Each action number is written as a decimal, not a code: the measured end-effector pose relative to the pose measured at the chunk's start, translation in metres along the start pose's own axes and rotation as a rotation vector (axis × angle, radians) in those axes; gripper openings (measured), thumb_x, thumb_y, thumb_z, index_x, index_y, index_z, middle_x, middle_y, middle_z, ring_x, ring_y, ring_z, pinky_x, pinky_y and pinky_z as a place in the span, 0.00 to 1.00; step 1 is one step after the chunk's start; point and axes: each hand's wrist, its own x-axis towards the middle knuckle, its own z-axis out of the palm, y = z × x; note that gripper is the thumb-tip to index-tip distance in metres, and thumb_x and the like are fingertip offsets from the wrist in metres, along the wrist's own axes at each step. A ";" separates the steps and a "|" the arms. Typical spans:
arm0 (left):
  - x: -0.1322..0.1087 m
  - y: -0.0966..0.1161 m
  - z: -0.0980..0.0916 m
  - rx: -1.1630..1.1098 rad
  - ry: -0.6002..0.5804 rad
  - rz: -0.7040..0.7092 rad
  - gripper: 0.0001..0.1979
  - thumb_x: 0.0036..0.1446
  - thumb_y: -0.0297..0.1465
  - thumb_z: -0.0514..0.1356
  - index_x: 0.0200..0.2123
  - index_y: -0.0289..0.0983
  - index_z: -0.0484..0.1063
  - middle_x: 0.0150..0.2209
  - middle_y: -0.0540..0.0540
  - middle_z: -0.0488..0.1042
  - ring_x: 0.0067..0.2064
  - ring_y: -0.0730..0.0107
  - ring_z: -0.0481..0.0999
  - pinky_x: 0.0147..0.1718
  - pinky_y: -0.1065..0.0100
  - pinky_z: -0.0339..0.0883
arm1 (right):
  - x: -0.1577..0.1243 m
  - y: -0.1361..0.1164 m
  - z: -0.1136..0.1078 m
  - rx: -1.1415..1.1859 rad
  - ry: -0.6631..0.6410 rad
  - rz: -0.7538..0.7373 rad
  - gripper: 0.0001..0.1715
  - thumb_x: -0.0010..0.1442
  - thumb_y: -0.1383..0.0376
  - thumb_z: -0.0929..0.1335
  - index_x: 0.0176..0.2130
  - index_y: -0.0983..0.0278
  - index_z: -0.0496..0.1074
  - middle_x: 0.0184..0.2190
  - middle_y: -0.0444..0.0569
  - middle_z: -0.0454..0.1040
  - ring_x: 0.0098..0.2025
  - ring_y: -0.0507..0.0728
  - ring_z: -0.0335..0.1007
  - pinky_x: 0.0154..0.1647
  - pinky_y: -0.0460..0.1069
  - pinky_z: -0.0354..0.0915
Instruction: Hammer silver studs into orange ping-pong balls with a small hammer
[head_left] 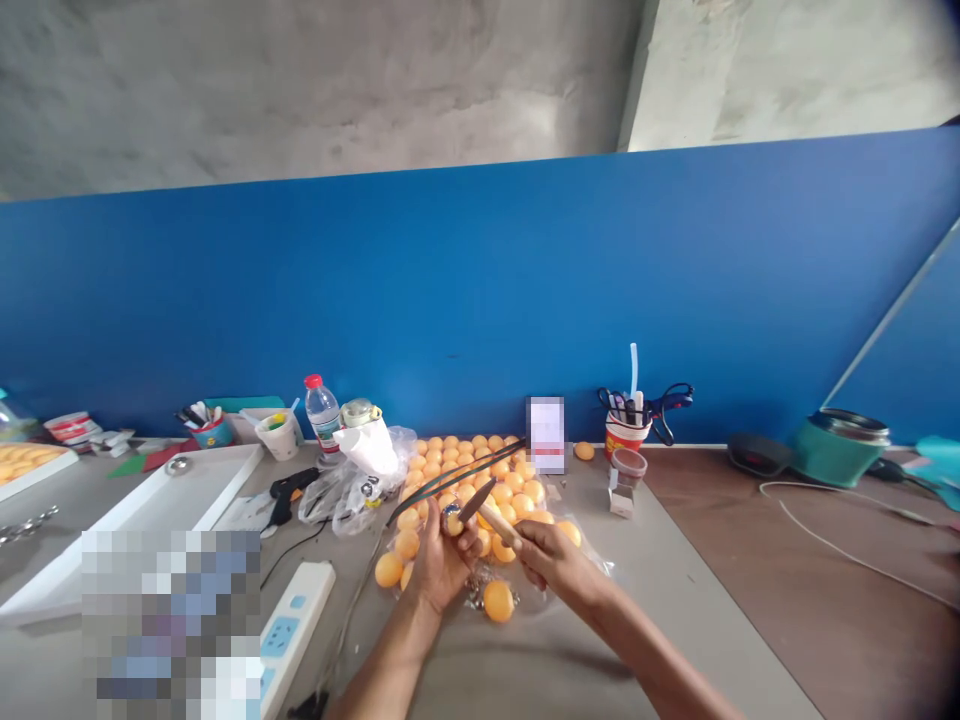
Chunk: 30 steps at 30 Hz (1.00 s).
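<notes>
Left hand clenched around one orange ball, held just above the near edge of the pile of orange balls on the counter. Right hand, fingers closed on the wooden handle of a knife; blade tip touching the held ball. Two thin dark rods slant across the pile. Left of the pile: crumpled plastic bag, water bottle, black glue gun, white power strip. Right of the pile: red cup of pens.
</notes>
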 end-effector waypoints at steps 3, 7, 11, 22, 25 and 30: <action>0.001 0.001 0.001 -0.025 -0.006 0.025 0.15 0.57 0.40 0.62 0.29 0.33 0.67 0.26 0.48 0.67 0.22 0.80 0.58 0.22 0.74 0.58 | -0.001 -0.004 -0.003 -0.030 0.038 0.019 0.12 0.55 0.60 0.65 0.25 0.62 0.59 0.17 0.38 0.62 0.20 0.48 0.57 0.21 0.44 0.51; 0.001 0.001 0.003 -0.015 -0.050 -0.027 0.13 0.58 0.38 0.62 0.32 0.33 0.68 0.30 0.47 0.68 0.23 0.81 0.58 0.22 0.75 0.57 | -0.002 -0.008 -0.008 -0.026 0.076 0.017 0.12 0.55 0.62 0.65 0.24 0.62 0.58 0.17 0.39 0.62 0.20 0.48 0.57 0.21 0.44 0.51; 0.002 0.001 0.003 -0.011 -0.072 -0.043 0.14 0.58 0.40 0.61 0.34 0.33 0.68 0.31 0.47 0.68 0.24 0.80 0.59 0.23 0.75 0.59 | -0.002 -0.001 -0.010 0.000 0.093 0.000 0.15 0.59 0.57 0.64 0.26 0.62 0.58 0.16 0.38 0.62 0.19 0.47 0.54 0.21 0.44 0.49; 0.000 -0.001 0.004 0.033 -0.088 0.008 0.17 0.59 0.43 0.60 0.36 0.33 0.70 0.32 0.44 0.71 0.24 0.79 0.63 0.24 0.74 0.60 | 0.005 0.024 -0.023 0.315 0.031 0.059 0.20 0.54 0.51 0.69 0.28 0.63 0.63 0.18 0.37 0.59 0.18 0.46 0.49 0.19 0.44 0.46; -0.002 -0.003 0.005 0.068 -0.113 -0.018 0.14 0.57 0.39 0.62 0.37 0.33 0.70 0.32 0.45 0.70 0.24 0.80 0.63 0.25 0.75 0.60 | 0.007 0.029 -0.030 0.458 -0.001 0.081 0.22 0.48 0.52 0.73 0.34 0.66 0.68 0.22 0.38 0.61 0.19 0.44 0.48 0.19 0.44 0.47; 0.000 -0.004 0.004 0.098 -0.100 -0.034 0.15 0.55 0.39 0.64 0.36 0.32 0.70 0.31 0.45 0.70 0.24 0.80 0.62 0.23 0.76 0.59 | 0.006 0.031 -0.034 0.542 -0.062 0.088 0.25 0.47 0.52 0.74 0.36 0.66 0.68 0.22 0.38 0.61 0.19 0.44 0.49 0.19 0.43 0.46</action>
